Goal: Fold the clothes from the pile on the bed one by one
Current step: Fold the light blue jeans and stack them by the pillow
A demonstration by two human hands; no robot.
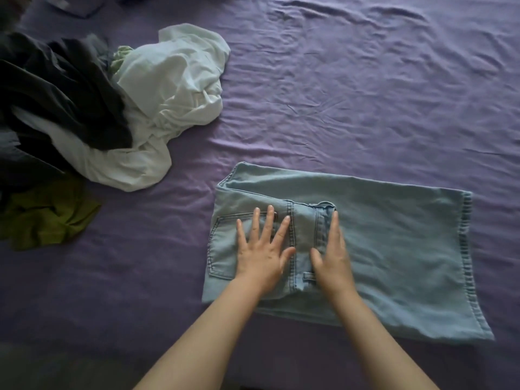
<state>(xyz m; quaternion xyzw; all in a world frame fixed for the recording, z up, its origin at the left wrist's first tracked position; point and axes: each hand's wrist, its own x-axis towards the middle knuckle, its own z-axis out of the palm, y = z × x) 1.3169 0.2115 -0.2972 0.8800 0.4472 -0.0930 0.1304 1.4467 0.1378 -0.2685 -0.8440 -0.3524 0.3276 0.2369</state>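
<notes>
We see the dark clothes cut off by the left edge, and blurred dark items at the top edge.

Legible text, labels, brands, numbers, signs: none found. Folded light-blue jeans: back pocket and waistband carry plain stitching only; no brand patch or tag that can be read. Clothes pile, white, dark and olive garments: no print or label legible. Purple bedsheet: unmarked. Dark items at the far top-left edge of the bed: too blurred to tell whether they bear any writing.
</notes>
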